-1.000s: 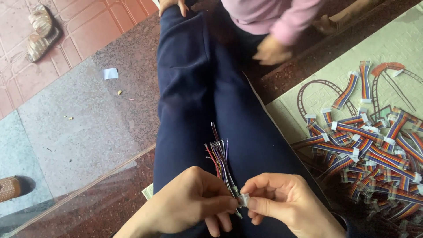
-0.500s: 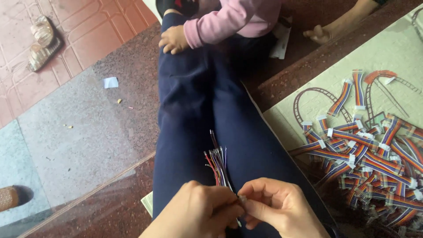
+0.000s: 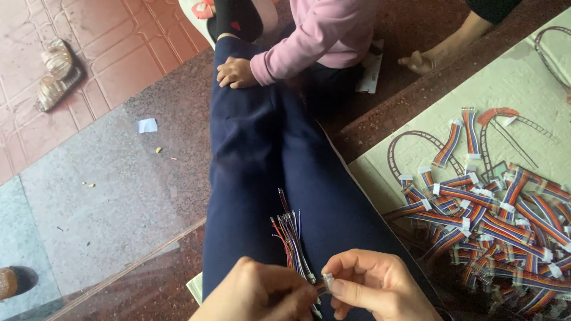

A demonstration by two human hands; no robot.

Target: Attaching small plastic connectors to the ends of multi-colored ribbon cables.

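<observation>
The person's left hand (image 3: pixel 262 294) sat at about seven o'clock in the view, fingers curled tight around the lower end of a thin bundle of multicoloured wires (image 3: pixel 292 241). The bundle's loose ends fanned up toward twelve o'clock over the person's dark navy trouser legs (image 3: pixel 262 160). The right hand (image 3: pixel 375 288), at about five o'clock and touching the left, pinched a small white plastic connector (image 3: pixel 328 280) between thumb and forefinger, right at the base of the wires.

At three to four o'clock lay a pale green cardboard sheet printed with curved track lines (image 3: pixel 511 89), and on it a heap of finished rainbow ribbon cables with white connector ends (image 3: pixel 493 220), well apart from the hands.

At twelve o'clock a small person in a pink long-sleeved top (image 3: pixel 333 32) rested one small hand (image 3: pixel 235 72) on the navy trouser leg. At one o'clock another person's bare hand (image 3: pixel 423 61) lay on the dark red speckled stone step (image 3: pixel 410 113). At ten o'clock a worn pair of tan sandals (image 3: pixel 56 74) sat on the reddish floor tiles (image 3: pixel 113 35), and a small scrap of white paper (image 3: pixel 147 125) lay on the grey stone slab (image 3: pixel 101 202).
</observation>
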